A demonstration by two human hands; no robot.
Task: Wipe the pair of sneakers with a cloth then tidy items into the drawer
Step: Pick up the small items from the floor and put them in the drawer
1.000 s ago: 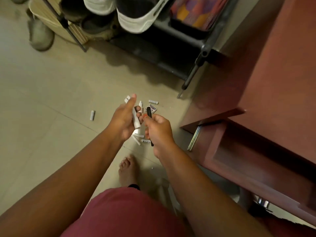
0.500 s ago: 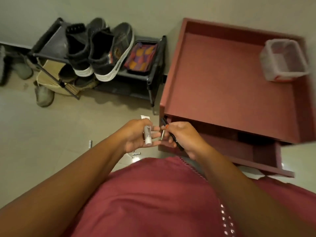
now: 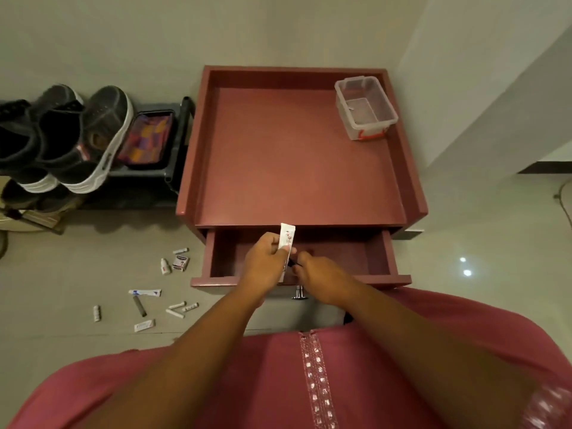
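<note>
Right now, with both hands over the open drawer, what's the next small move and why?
Probably lower and release: the left hand holds a white tube and the right hand a thin dark item right above the open drawer, while more small tubes lie on the floor.

One head-worn wide-angle view looks steeply down from above, close over the open reddish-brown wooden drawer, the grey tiled floor spreading left.
</note>
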